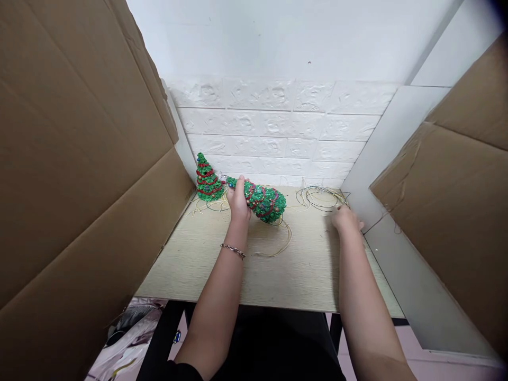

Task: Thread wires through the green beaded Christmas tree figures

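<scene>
My left hand [238, 201] is closed round the narrow top end of a green beaded Christmas tree [266, 202] with red garland. That tree is tilted onto its side, its wide base pointing right, and loose wire ends [283, 243] trail from it over the table. Another beaded Christmas tree [208, 182] stands upright at the back left, with pale wires around its foot. At the right, my right hand [345, 218] is closed low over the table beside a loose coil of wire [321, 197]. Whatever its fingers hold is hidden.
The pale wooden table [222, 275] ends at a white brick-patterned wall [278, 124]. Tall cardboard [91, 159] closes off the left side; a white panel and more cardboard [448, 201] flank the right. A bag-like pile [130, 338] lies below at the left.
</scene>
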{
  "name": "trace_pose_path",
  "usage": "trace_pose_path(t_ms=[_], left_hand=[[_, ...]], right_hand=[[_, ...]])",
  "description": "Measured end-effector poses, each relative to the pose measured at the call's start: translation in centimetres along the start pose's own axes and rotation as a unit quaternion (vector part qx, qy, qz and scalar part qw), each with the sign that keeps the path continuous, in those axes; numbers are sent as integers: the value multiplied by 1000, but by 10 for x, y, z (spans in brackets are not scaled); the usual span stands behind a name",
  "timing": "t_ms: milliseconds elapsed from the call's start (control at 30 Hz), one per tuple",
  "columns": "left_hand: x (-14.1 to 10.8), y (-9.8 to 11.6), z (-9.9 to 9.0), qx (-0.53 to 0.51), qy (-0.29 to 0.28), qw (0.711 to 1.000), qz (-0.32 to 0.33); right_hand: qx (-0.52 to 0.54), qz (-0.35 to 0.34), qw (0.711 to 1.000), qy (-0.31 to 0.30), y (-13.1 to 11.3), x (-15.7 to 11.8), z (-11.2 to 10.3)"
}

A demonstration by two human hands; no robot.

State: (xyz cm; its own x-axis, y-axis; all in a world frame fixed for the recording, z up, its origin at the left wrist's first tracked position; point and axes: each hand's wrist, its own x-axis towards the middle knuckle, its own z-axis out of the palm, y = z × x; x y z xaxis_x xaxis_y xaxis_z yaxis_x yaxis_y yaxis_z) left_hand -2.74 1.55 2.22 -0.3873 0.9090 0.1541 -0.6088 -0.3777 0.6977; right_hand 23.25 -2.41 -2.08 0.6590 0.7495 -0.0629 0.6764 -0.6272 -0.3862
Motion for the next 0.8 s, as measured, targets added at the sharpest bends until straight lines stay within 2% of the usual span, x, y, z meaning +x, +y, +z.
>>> trace_pose_path(t_ms=[200, 367, 467, 533, 633, 700, 800], left_hand=[[1, 1, 0, -10, 24, 1000, -17], [1, 3, 0, -30, 58, 998, -24], [2, 6, -2, -46, 79, 995, -33], [2, 9, -3, -65, 96, 992, -42], [3, 11, -4, -98, 108, 988, -51], [3, 11, -5, -108, 117, 986, -51], [4, 10, -6, -96, 138, 984, -52]], right_hand=[[-34, -36, 998, -38, 1, 10, 5], [-34, -60, 996, -54, -2, 5, 6], [-4, -114, 993, -42, -8, -2, 2], [41, -169, 985, -8, -16, -7, -1], [150, -236, 958, 62, -30, -19, -6], [269, -283, 916, 89, -42, -32, -5], [385, -349, 851, 78, -59, -56, 1]])
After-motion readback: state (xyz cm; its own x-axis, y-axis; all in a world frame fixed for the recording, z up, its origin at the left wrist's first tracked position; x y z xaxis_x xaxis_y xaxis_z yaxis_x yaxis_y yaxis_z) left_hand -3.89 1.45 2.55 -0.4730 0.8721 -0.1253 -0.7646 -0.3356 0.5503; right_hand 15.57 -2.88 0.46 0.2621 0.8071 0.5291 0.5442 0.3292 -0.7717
